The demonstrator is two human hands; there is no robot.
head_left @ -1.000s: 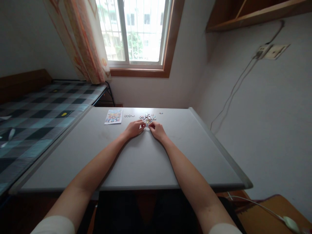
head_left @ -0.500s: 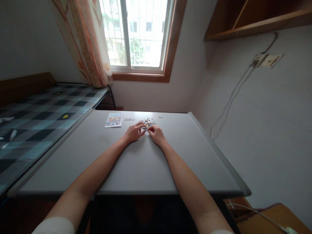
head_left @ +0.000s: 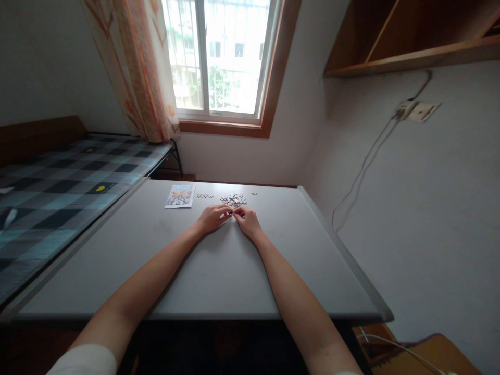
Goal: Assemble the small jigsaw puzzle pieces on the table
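Observation:
A pile of small, multicoloured jigsaw puzzle pieces (head_left: 234,199) lies towards the far side of the grey table (head_left: 219,271). My left hand (head_left: 214,217) is at the near edge of the pile, its fingers bent and pinched together on a puzzle piece. Right beside it, fingertips almost meeting, my right hand (head_left: 247,220) pinches a puzzle piece between thumb and forefinger. The pieces in the fingers are tiny and partly hidden. Left of the pile is a short row of pieces (head_left: 205,196), and farther left a printed picture card (head_left: 180,197).
A couple of loose pieces (head_left: 254,194) sit right of the pile. A bed with a checked cover (head_left: 89,177) stands along the left side. Cables hang from a wall socket (head_left: 420,111) on the right, below a wooden shelf (head_left: 410,57). A window (head_left: 219,57) is ahead.
My left hand's fingers have closed in from a wider curve and come nearer the right fingertips. Both hands have drawn slightly towards me from the pile. The camera view has shifted a little.

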